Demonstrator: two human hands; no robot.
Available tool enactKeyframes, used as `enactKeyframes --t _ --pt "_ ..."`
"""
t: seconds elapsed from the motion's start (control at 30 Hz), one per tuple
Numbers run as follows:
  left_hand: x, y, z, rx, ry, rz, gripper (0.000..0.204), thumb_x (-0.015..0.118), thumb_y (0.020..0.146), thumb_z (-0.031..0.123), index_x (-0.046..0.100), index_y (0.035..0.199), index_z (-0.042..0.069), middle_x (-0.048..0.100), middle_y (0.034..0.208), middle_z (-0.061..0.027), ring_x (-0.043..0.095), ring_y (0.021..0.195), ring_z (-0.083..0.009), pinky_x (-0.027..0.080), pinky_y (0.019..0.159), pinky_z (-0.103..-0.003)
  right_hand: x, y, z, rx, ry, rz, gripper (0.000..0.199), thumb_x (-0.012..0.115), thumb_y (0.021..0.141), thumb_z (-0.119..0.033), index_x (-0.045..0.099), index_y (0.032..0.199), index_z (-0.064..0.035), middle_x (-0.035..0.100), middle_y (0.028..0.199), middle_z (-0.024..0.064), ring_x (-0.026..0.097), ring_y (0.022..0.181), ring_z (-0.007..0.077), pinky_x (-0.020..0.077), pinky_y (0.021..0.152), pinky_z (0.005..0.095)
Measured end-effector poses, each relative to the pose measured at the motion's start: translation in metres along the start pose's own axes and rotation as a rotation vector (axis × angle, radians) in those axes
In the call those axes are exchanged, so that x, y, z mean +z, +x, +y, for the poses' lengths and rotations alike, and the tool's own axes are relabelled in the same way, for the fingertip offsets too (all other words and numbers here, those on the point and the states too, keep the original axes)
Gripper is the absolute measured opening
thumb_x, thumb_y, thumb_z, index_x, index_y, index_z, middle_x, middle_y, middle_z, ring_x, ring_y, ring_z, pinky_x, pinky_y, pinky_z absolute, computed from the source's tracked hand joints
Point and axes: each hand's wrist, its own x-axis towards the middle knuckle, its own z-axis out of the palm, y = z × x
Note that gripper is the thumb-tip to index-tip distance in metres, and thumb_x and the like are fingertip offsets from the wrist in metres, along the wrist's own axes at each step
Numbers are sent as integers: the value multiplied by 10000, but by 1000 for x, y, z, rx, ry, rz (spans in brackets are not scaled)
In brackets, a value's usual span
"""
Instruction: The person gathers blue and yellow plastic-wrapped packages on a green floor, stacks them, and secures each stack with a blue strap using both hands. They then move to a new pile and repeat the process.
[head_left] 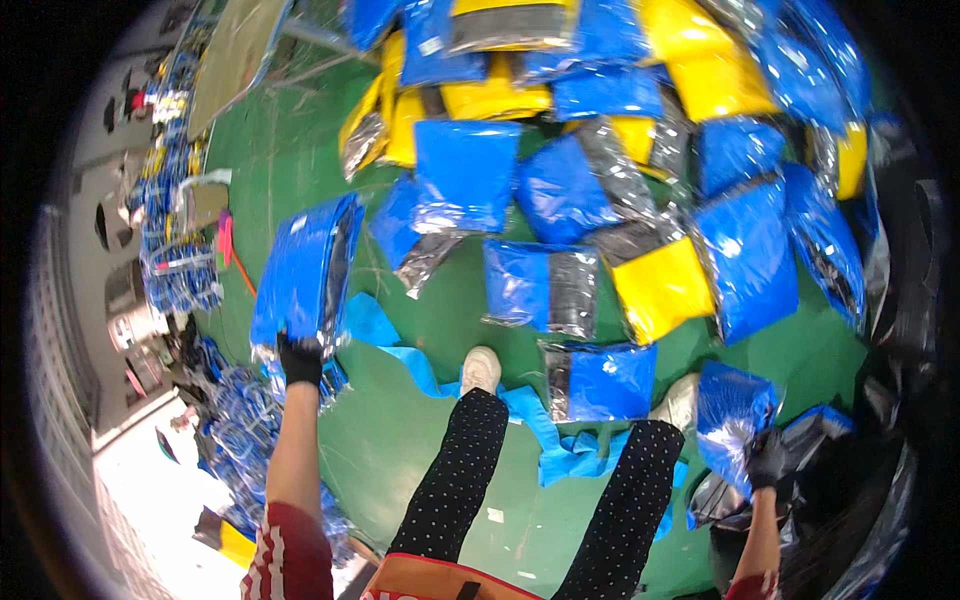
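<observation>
Green floor [400, 460] lies littered with blue and yellow packets; left hand [299, 361] fingers clench a blue packet stack [305, 270], right hand [768, 458] fingers grip a blue packet [733, 415] beside black bags [850, 500]; loose blue strips [560, 445] underfoot could cause a slip.

A heap of packets [600, 150] lies on the floor [400, 440] ahead of the person's feet. The left hand [299, 362] grips a stack of packets [305, 270] to the left of the heap, while the right hand [768, 458] grips one packet [733, 418] at the right, beside a bag [860, 500]. Loose strips [540, 430] lie on the floor between the feet.
</observation>
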Motion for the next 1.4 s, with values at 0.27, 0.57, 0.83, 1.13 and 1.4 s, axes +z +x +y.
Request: enactKeyframes --t 0.27,0.57,0.83,1.13,1.4 --pt "-25 147 11 -62 -7 -102 378 508 851 355 515 1138 109 591 1064 -81 596 859 -248 496 721 -379 -112 -53 -278 133 880 -246 262 612 703 -154 570 941 -55 496 652 61 495 583 190 445 588 324" --pt "-163 28 -94 -513 -258 -96 140 523 825 111 577 953 93 618 862 -79 601 820 -259 491 727 -415 -87 21 -718 -690 772 -673 328 543 851 -174 475 1153 -65 573 1117 139 567 956 235 464 761 336" --pt "-43 -93 -198 -212 790 -565 187 591 826 185 563 962 59 597 788 -85 588 680 -227 471 601 -367 -14 31 -618 -360 958 -297 333 509 890 -226 472 1174 -58 588 810 109 594 703 185 476 639 325" --pt "329 -215 -382 -2 913 -1266 328 593 836 169 539 1123 17 602 1009 -86 578 921 -201 482 764 -329 -117 154 -181 302 564 457 165 537 852 -200 547 880 -37 511 655 79 429 542 194 397 545 352" --pt "459 -313 -551 -552 835 -690 448 655 781 260 491 1147 62 606 888 -110 577 799 -271 468 716 -367 -128 330 70 -31 -456 -91 370 484 875 -310 488 1219 -175 478 1228 48 427 1114 250 386 910 404"
